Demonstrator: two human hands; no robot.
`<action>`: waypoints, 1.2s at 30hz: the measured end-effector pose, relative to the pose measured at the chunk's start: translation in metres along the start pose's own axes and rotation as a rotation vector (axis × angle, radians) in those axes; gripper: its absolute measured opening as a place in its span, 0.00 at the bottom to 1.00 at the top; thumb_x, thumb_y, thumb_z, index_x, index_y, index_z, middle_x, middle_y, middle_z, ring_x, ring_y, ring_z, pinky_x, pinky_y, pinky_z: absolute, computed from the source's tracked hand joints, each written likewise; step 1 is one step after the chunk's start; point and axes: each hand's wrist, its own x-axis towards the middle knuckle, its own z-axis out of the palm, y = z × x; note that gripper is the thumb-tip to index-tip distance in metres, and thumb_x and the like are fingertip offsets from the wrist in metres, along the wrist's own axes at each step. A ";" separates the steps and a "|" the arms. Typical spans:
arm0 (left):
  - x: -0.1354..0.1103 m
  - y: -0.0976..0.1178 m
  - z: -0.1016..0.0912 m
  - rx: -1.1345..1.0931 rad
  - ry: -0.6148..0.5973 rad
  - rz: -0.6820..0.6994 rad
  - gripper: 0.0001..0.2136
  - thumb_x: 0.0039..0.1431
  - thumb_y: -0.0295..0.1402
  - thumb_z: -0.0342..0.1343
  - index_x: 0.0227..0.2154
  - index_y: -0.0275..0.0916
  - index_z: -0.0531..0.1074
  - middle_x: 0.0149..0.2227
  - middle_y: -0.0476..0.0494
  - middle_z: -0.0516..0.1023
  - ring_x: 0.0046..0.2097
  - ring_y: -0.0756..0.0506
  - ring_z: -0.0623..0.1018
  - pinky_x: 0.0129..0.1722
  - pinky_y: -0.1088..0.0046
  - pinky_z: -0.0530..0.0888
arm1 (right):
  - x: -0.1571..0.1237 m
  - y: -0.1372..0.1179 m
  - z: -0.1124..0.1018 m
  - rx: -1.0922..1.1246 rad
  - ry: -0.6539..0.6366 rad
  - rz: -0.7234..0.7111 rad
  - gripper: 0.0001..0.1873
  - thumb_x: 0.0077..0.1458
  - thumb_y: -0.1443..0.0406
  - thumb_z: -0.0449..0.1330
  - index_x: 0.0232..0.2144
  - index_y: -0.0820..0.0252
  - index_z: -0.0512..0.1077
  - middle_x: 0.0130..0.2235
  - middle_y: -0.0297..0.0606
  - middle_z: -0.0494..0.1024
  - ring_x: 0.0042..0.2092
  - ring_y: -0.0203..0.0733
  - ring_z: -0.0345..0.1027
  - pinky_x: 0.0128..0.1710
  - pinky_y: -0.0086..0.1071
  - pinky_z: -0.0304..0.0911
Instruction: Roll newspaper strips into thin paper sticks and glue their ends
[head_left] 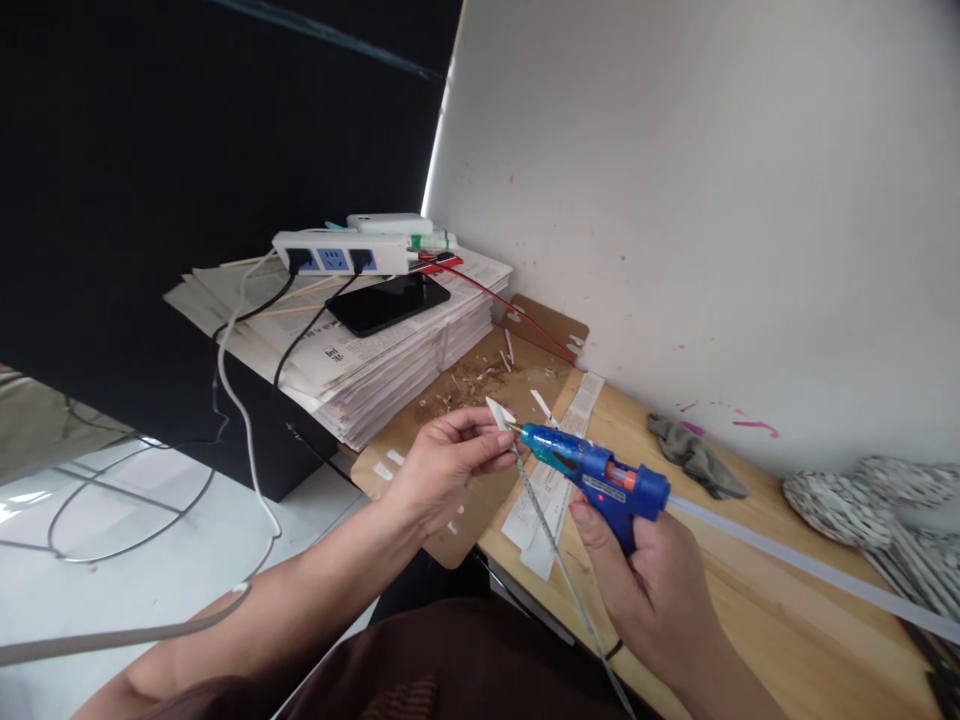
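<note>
My right hand [651, 580] grips a blue hot glue gun [596, 473], its nozzle pointing left. The nozzle tip touches a small white paper piece [498, 411] pinched in the fingers of my left hand [442, 463]. A thin grey-green wire stem [556, 550] runs from that paper piece down toward my lap. A long clear glue stick [795, 565] sticks out behind the gun across the wooden table [787, 640]. Both hands hover over a brown cardboard sheet [465, 400] at the table's left end.
A stack of newspapers [375, 370] holds a white power strip [341, 252], a black phone [386, 303] and cables. A grey rag [694, 455] and a patterned cloth bundle [877, 500] lie by the white wall. Paper strips [559, 470] and scraps litter the cardboard.
</note>
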 end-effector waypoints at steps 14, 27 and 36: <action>0.000 -0.001 -0.005 0.004 -0.020 0.014 0.10 0.45 0.27 0.68 0.33 0.34 0.78 0.31 0.45 0.80 0.33 0.52 0.79 0.36 0.79 0.78 | -0.001 0.001 0.003 -0.052 0.014 -0.021 0.05 0.58 0.62 0.55 0.36 0.56 0.68 0.30 0.38 0.75 0.31 0.44 0.70 0.32 0.35 0.62; -0.007 0.005 -0.013 0.026 0.066 0.023 0.13 0.43 0.27 0.69 0.34 0.33 0.77 0.31 0.44 0.79 0.34 0.49 0.80 0.34 0.78 0.78 | 0.034 0.010 0.025 0.785 0.101 0.477 0.19 0.57 0.49 0.54 0.37 0.58 0.70 0.21 0.30 0.65 0.23 0.35 0.59 0.23 0.29 0.58; -0.026 0.020 -0.019 0.015 0.072 0.015 0.10 0.44 0.25 0.68 0.29 0.33 0.72 0.30 0.45 0.80 0.34 0.49 0.81 0.34 0.80 0.78 | 0.109 0.033 0.092 1.038 -0.173 0.966 0.28 0.55 0.42 0.51 0.33 0.61 0.71 0.19 0.29 0.65 0.15 0.30 0.53 0.11 0.21 0.38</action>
